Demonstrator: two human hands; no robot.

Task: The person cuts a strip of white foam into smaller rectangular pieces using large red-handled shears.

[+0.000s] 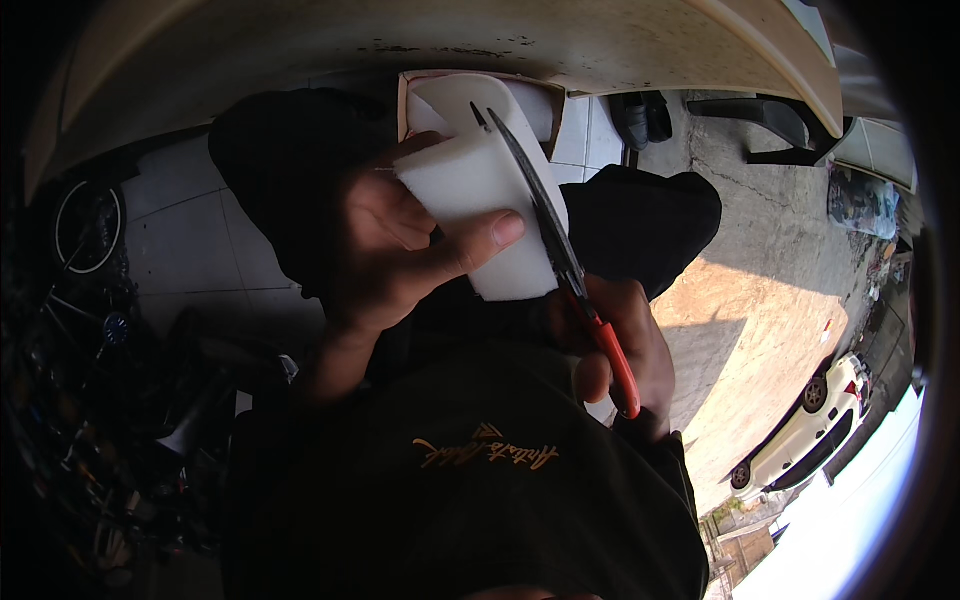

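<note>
My left hand (395,245) grips a white foam block (480,195), thumb across its front face and fingers behind it. In my right hand (625,350) is a pair of scissors with red handles (615,360). Their dark blades (535,200) run up along the right edge of the foam, tips near its top. Both hands are held over my lap, above my dark trousers and dark shirt.
A box (545,105) holding more white foam pieces stands on the pale tiled floor (190,240) beyond my knees. A bicycle wheel (88,228) and dark clutter lie at the left. Shoes (640,115), a concrete yard (760,260) and a white car (810,430) are at the right.
</note>
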